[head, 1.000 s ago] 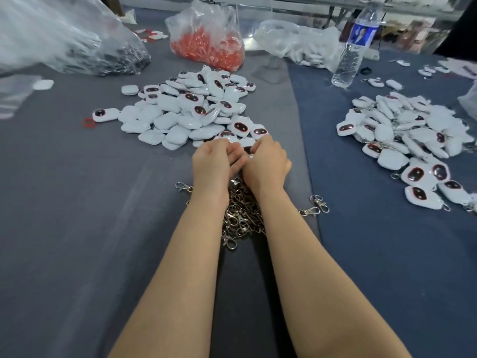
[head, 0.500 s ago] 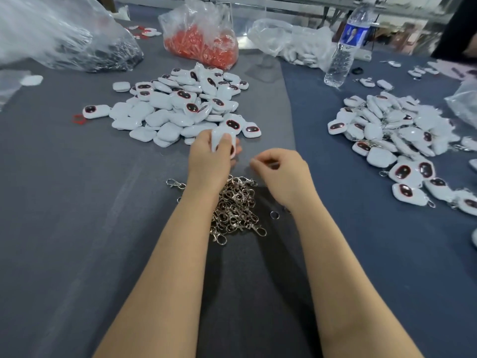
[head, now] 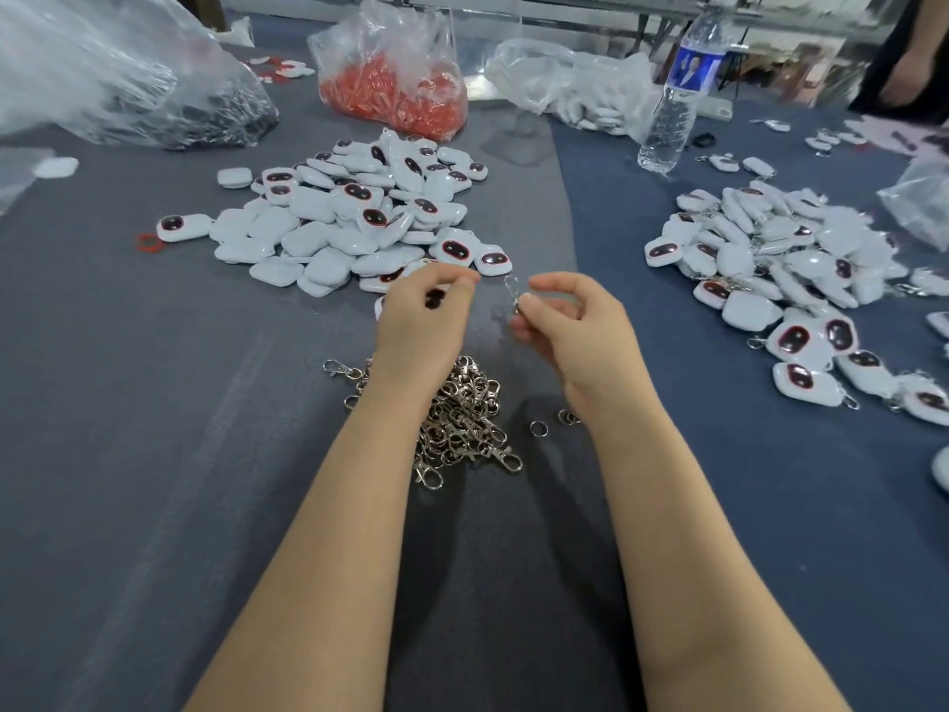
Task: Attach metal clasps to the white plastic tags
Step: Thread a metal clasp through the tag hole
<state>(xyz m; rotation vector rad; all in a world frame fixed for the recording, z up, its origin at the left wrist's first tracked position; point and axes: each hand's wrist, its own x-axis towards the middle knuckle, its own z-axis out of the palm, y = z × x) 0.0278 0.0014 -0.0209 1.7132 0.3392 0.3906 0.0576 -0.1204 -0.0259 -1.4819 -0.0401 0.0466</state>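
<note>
My left hand (head: 423, 323) is curled round a white plastic tag; only its dark window (head: 434, 299) and a white edge show between the fingers. My right hand (head: 572, 328) pinches a single metal clasp (head: 512, 296) upright, a short gap from the left fingertips. Both hands hover just in front of a heap of loose white tags (head: 334, 223). Under my wrists lies a pile of metal clasps (head: 462, 418), with a loose split ring (head: 538, 429) beside it. To the right, several tags with clasps on them form another heap (head: 770, 259).
At the back stand a bag of red parts (head: 395, 89), a bag of dark parts (head: 195, 115), a clear bag of white pieces (head: 580, 89) and a water bottle (head: 672, 110). Another person's arm (head: 909, 69) shows at the top right. Grey cloth (head: 154, 454) covers the table.
My hands were pressed together at the edge of the tag heap, then drew apart. The left one came away with a tag, and the right one now holds up a clasp.
</note>
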